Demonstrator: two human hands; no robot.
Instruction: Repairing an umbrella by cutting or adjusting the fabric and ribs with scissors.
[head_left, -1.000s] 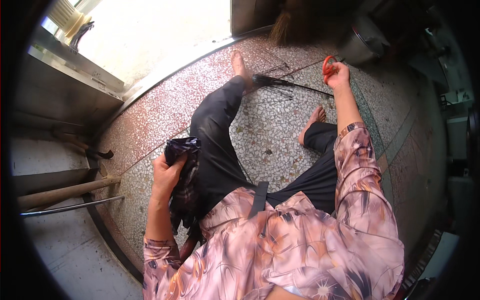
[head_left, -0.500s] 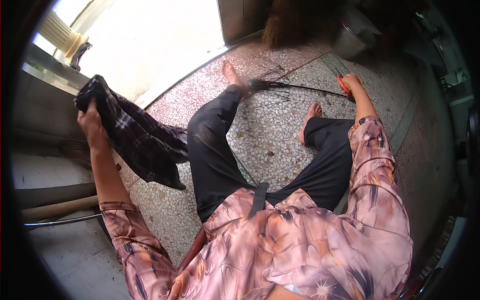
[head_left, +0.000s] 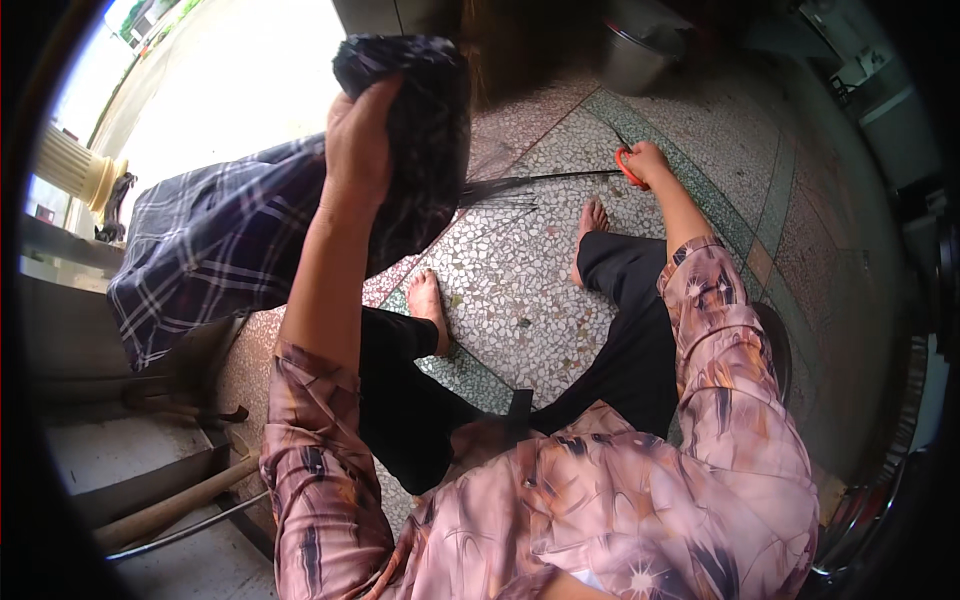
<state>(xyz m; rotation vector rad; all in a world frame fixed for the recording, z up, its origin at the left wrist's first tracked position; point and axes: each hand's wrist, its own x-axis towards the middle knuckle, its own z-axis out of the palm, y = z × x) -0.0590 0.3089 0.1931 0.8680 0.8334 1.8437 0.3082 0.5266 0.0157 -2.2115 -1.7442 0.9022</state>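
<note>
My left hand [head_left: 360,150] is raised and closed on a dark plaid cloth [head_left: 225,230] with white lines. The cloth is bunched above the fingers and hangs down to the left. Farther off on the right, my right hand [head_left: 648,163] is closed on scissors with orange handles [head_left: 630,168]. A thin black rod [head_left: 575,176] runs leftward from beside the handles, level above the floor. Whether my fingers also grip the rod cannot be seen. Thin dark wiry strands [head_left: 505,198] spread at its far end, partly hidden behind the cloth.
My bare feet rest on a speckled stone-chip floor [head_left: 520,290]. A grey bucket [head_left: 640,55] stands at the back, with a straw broom [head_left: 480,60] left of it. At the lower left, a wooden pole [head_left: 180,505] lies by grey panels. A bright doorway opens at upper left.
My left hand has swung the plaid cloth up and inward, and it now covers the strands' far end. My left foot has drawn back nearer. The rod's tilt has changed slightly.
</note>
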